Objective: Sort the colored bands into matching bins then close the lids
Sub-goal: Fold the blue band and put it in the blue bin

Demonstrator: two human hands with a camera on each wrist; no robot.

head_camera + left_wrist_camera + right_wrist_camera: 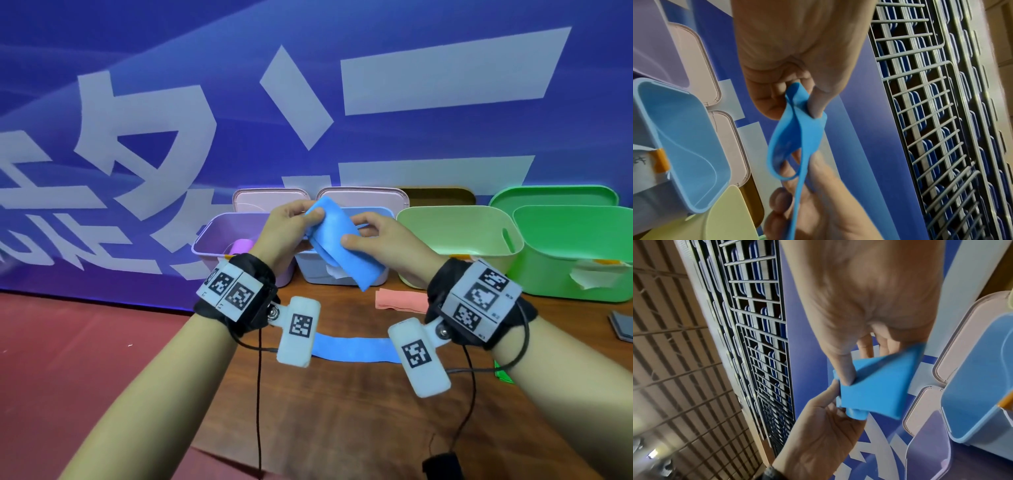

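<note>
Both hands hold one folded blue band (pixel 337 240) in the air in front of the blue bin (pixel 380 214). My left hand (pixel 296 219) pinches its upper end between thumb and fingers. My right hand (pixel 371 233) grips its right edge, thumb on the front. The left wrist view shows the blue band (pixel 797 139) looped between both hands beside the open blue bin (pixel 684 142). From the right wrist, the blue band (pixel 875 386) is a folded wedge. A second blue band (pixel 352 349) lies flat on the table. A pink band (pixel 399 299) lies near the bins.
A purple bin (pixel 219 233) stands left of the blue one, a pale yellow-green bin (pixel 459 229) and a green bin (pixel 575 250) to its right, all with lids raised behind. A green band (pixel 503 375) and a dark band (pixel 621 325) lie at the wooden table's (pixel 342 411) right edge.
</note>
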